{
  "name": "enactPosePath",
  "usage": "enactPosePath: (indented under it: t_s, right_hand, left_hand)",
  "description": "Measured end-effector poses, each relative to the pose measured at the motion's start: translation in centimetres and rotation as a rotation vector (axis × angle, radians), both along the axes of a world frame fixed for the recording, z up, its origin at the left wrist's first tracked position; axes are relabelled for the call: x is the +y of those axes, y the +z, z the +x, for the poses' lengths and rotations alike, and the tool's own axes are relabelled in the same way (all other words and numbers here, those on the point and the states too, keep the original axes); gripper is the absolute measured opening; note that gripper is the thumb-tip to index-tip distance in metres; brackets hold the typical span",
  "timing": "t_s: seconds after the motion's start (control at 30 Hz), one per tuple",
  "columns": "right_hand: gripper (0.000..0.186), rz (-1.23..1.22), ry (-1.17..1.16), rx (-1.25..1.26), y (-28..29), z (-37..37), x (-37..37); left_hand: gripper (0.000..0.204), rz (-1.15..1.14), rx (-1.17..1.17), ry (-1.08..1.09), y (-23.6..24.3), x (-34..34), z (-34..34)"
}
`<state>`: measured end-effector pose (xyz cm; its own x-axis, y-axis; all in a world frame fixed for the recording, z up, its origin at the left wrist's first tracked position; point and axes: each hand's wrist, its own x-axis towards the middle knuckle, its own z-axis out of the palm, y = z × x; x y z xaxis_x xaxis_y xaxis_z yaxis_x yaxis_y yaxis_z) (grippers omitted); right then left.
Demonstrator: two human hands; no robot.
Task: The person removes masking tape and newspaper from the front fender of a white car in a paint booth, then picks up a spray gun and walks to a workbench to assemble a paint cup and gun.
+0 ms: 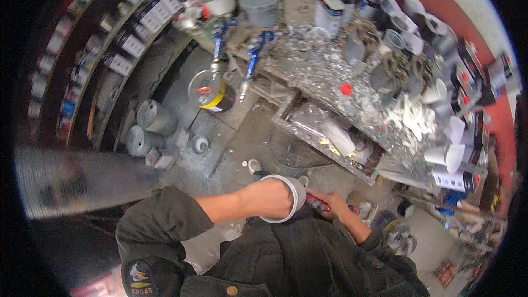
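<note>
Close before my body, my left hand (269,198) is curled at the mouth of a round white cup (298,192). Its fingers dip inside the rim and their tips are hidden; the cup appears to be held by this hand. Just right of it, my right hand (336,207) is closed around a red object (317,202) with a dark and pale pattern. The cup partly covers that object, so its kind cannot be made out.
A paint-spattered bench (308,58) runs ahead and right, bearing cups, cans, white rags (412,118) and a red cap (345,89). Blue spray guns (253,58) hang near a yellow-black bucket (220,99). Shelves (118,44) and grey pails (157,116) stand left.
</note>
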<state>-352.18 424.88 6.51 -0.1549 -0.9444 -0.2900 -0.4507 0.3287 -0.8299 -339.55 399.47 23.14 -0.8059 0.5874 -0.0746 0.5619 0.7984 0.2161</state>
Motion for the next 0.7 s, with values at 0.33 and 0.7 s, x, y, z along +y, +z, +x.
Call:
enactPosePath:
  t_s: [0.33, 0.7]
  right_hand:
    - [0.068, 0.004, 0.364, -0.077, 0.1, 5.2, -7.1]
    - [0.059, 0.023, 0.454, 0.089, -1.5, 13.3, -17.0]
  left_hand:
    - [0.016, 0.135, -0.164, 0.547, -7.6, 1.2, 14.0]
    - [0.016, 0.947, -0.253, 1.680, -8.2, -3.2, 27.2]
